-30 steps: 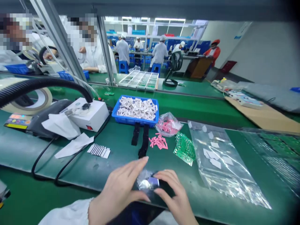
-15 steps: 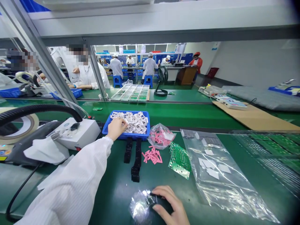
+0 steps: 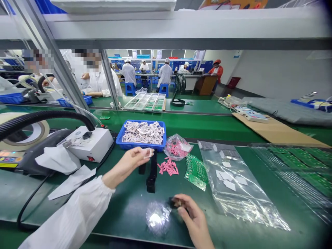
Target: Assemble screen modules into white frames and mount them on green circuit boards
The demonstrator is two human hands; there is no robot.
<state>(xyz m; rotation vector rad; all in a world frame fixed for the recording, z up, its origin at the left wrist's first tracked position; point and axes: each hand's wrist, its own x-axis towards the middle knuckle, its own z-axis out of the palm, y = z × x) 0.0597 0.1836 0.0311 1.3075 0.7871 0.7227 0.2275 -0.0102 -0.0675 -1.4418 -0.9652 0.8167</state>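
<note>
My left hand [image 3: 127, 164] is closed in a pinch on a small white plastic piece [image 3: 147, 153], just in front of the blue tray [image 3: 119, 141]. Similar white pieces [image 3: 142, 132] fill that tray. Lower down, my right hand [image 3: 193, 218] grips a small black part [image 3: 173, 202] between thumb and fingers; its exact kind is unclear. Left of it lies a shiny clear plastic item [image 3: 157, 218], bright with glare. Black strips [image 3: 151, 183] stretch below my left hand. Loose pink strips [image 3: 168, 166] and a stack of green circuit boards [image 3: 196, 173] lie between the hands and the tray.
A clear bag [image 3: 178, 147] of pink strips sits right of the tray. A large flat plastic bag [image 3: 241, 193] covers the right side. At left stand a white box [image 3: 89, 147], a black hose [image 3: 52, 116] and a tape roll [image 3: 38, 133]. Co-workers sit beyond the bench.
My left hand has come out of the blue tray toward me, with a white plastic piece in its fingers. My right hand has lifted the black part slightly off the clear plastic.
</note>
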